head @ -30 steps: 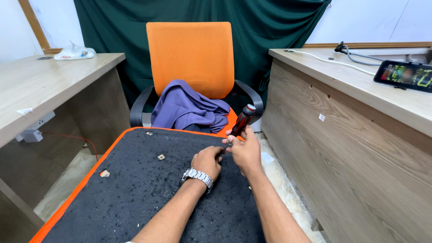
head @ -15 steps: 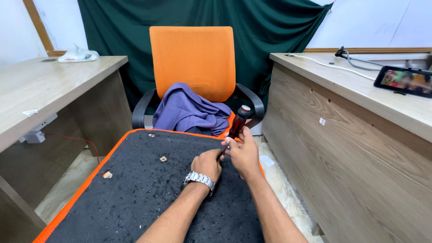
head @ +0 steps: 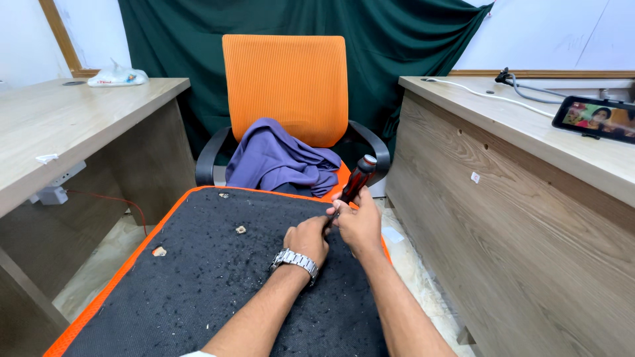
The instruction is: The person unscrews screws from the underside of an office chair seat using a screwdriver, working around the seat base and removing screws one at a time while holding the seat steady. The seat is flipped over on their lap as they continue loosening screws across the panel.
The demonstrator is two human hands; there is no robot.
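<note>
— What's each hand doing?
— The right hand (head: 360,225) is closed around a dark red screwdriver (head: 354,185), handle tilted up and away. The left hand (head: 307,239), wearing a metal wristwatch (head: 295,260), is curled beside it, touching it.
— And where?
— Over the black, orange-edged pad (head: 198,291), before an orange chair (head: 284,86) holding purple cloth (head: 278,162).

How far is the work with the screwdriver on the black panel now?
Done: cannot tell; the black panel shows small holes and scattered debris. In hand: the right hand grips a red-handled screwdriver, tilted, its tip hidden between the hands at the panel's right edge; the left hand steadies that spot. Left: whatever sits under the hands is hidden.
</note>
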